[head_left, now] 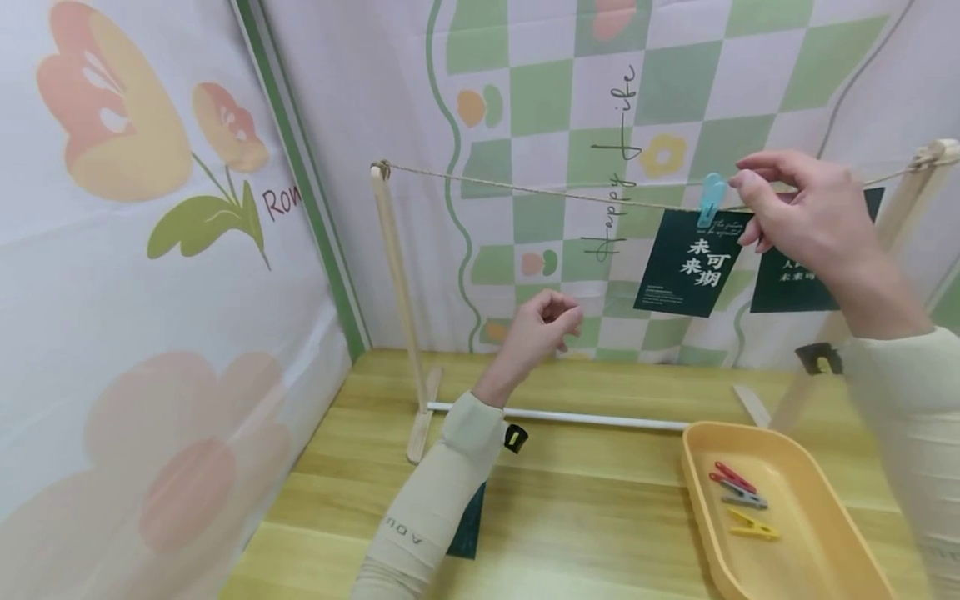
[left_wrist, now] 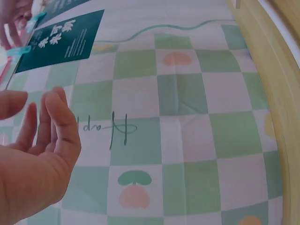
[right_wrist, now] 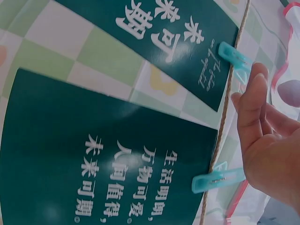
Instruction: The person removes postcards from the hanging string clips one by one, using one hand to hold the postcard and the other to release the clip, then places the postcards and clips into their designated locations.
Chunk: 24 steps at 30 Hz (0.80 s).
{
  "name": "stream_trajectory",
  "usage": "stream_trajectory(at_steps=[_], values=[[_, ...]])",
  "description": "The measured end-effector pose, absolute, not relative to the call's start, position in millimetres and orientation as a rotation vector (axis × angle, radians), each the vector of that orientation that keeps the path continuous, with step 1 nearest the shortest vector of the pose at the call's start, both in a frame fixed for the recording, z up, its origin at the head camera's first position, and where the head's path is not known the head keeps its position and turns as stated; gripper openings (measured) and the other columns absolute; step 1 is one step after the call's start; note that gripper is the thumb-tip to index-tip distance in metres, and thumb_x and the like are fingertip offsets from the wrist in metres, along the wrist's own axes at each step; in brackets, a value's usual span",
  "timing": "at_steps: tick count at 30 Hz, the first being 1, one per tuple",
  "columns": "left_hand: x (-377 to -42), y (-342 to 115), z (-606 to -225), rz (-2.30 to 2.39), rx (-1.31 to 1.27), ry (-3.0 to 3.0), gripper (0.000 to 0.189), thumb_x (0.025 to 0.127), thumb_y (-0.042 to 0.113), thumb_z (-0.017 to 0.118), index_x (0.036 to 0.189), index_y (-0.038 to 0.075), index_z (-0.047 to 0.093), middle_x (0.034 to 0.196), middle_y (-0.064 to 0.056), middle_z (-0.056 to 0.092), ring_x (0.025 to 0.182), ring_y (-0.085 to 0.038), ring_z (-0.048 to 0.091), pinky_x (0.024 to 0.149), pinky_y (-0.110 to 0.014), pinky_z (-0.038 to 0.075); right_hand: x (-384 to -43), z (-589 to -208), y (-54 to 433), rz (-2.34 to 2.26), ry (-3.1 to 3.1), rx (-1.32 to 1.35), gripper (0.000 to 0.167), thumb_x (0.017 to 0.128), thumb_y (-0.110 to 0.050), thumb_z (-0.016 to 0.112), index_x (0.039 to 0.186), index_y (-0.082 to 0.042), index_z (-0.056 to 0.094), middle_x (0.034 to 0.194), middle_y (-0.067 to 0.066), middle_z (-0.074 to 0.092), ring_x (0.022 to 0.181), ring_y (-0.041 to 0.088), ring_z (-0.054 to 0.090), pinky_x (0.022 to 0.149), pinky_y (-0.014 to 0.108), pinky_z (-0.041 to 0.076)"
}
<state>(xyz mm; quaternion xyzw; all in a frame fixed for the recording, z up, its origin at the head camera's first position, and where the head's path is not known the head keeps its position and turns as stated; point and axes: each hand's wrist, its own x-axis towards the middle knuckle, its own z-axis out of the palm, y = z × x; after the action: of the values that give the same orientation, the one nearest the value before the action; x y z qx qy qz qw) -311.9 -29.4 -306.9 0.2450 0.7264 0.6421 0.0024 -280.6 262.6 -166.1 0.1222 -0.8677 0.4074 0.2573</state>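
Observation:
A dark green card [head_left: 678, 271] with white characters hangs from a string [head_left: 525, 187], held by a light blue clothespin [head_left: 710, 202]. My right hand [head_left: 806, 212] is right beside this clothespin, its thumb and fingertips close together with nothing visible between them. To its right a second green card [right_wrist: 108, 154] hangs from the same string by another light blue clothespin [right_wrist: 208, 182]; in the head view my hand partly covers that card. Lower and further left, my left hand [head_left: 536, 333] hovers below the string with loosely curled fingers and holds nothing.
Wooden posts [head_left: 397, 283] carry the string, with a white rod [head_left: 592, 419] between them near the table. An orange tray [head_left: 693, 500] at the right front holds red, grey and yellow clothespins [head_left: 753, 525]. Another green card [head_left: 468, 529] lies partly under my left forearm.

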Motion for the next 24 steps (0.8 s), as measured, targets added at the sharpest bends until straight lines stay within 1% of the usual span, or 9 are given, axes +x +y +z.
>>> stream_trajectory(at_steps=[4,7,11,13,17,22,24], values=[[-312,-16,-303,2.049,0.732,2.319,0.017,0.097,0.019,0.063,0.109,0.008,0.063,0.091,0.001,0.065,0.075,-0.007,0.060,0.060,-0.022,0.052,-282,-167,261,1.096,-2.391,0.330,0.047,0.100,-0.032,0.053,0.142,-0.013,0.050,0.118,-0.008,0.058,0.050,0.006,0.061,0.050,0.014,0.049],[-314,-5,-301,2.087,0.706,2.349,0.018,0.096,0.018,0.063,0.110,0.006,0.064,0.091,0.003,0.064,0.074,-0.005,0.058,0.061,-0.020,0.052,-284,-166,259,1.082,-2.390,0.341,0.047,0.100,-0.033,0.053,0.142,-0.012,0.050,0.117,-0.008,0.058,0.049,0.006,0.060,0.049,0.015,0.048],[-315,5,-297,2.166,0.697,2.402,0.015,0.096,0.015,0.062,0.106,0.005,0.065,0.089,-0.001,0.064,0.069,-0.005,0.055,0.059,-0.017,0.049,-286,-167,255,1.043,-2.377,0.365,0.047,0.100,-0.033,0.054,0.140,-0.008,0.052,0.115,-0.007,0.060,0.046,0.007,0.060,0.047,0.016,0.047],[-316,9,-295,2.196,0.695,2.446,0.013,0.096,0.014,0.062,0.104,0.004,0.065,0.088,-0.004,0.064,0.069,-0.004,0.054,0.060,-0.015,0.047,-287,-167,253,1.040,-2.380,0.368,0.047,0.100,-0.034,0.054,0.140,-0.009,0.052,0.115,-0.007,0.060,0.046,0.008,0.060,0.047,0.017,0.047],[-316,17,-293,2.190,0.683,2.537,0.012,0.095,0.012,0.065,0.103,0.003,0.067,0.092,-0.008,0.067,0.072,-0.001,0.053,0.064,-0.013,0.045,-291,-167,252,1.056,-2.386,0.350,0.047,0.099,-0.035,0.054,0.139,-0.011,0.053,0.112,-0.011,0.060,0.045,0.008,0.059,0.047,0.016,0.047],[-317,25,-289,2.160,0.707,2.567,0.011,0.095,0.012,0.064,0.103,0.005,0.067,0.093,-0.007,0.068,0.074,0.000,0.053,0.066,-0.012,0.046,-291,-167,255,1.069,-2.366,0.323,0.045,0.099,-0.035,0.055,0.137,-0.011,0.055,0.107,-0.019,0.060,0.043,0.006,0.059,0.046,0.017,0.045],[-317,27,-288,2.162,0.731,2.562,0.011,0.095,0.013,0.063,0.103,0.006,0.067,0.093,-0.005,0.067,0.074,0.000,0.053,0.065,-0.012,0.046,-291,-166,256,1.076,-2.363,0.322,0.045,0.099,-0.035,0.055,0.137,-0.010,0.055,0.101,-0.021,0.061,0.043,0.007,0.058,0.045,0.018,0.045]])
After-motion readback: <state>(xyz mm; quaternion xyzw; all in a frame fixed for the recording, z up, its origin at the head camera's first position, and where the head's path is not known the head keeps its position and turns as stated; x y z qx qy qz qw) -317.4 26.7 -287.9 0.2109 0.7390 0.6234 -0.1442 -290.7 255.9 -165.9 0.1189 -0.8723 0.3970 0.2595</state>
